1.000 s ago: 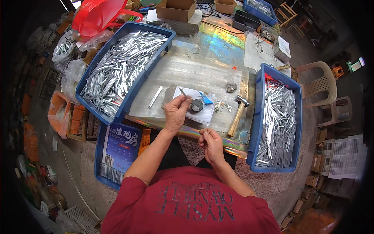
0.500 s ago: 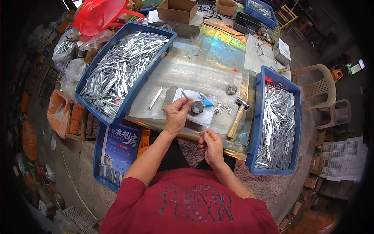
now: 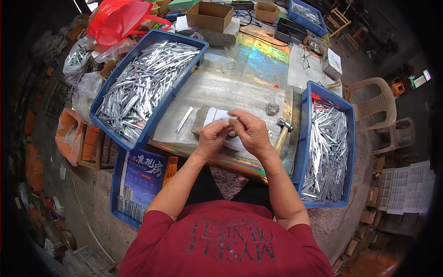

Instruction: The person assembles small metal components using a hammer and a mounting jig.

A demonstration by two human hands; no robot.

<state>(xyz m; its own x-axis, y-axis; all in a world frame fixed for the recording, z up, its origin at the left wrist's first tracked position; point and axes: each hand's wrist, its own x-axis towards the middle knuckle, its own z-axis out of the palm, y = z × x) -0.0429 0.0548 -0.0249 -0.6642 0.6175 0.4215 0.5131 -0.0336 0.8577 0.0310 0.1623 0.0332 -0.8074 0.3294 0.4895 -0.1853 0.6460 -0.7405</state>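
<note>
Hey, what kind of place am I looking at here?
Probably a small workshop doing hand assembly: two blue plastic crates full of silvery metal strips flank a worn worktable, and a wooden-handled hammer lies beside the hands.

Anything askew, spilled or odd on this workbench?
One metal strip lies alone on the table, outside the left blue bin. Otherwise nothing stands out; both hands meet over the white sheet.

we see small metal piece (image 3: 232, 121) | pinched between both our hands' fingertips | mostly hidden | above white sheet (image 3: 217, 115) on desk (image 3: 221, 87)
</note>
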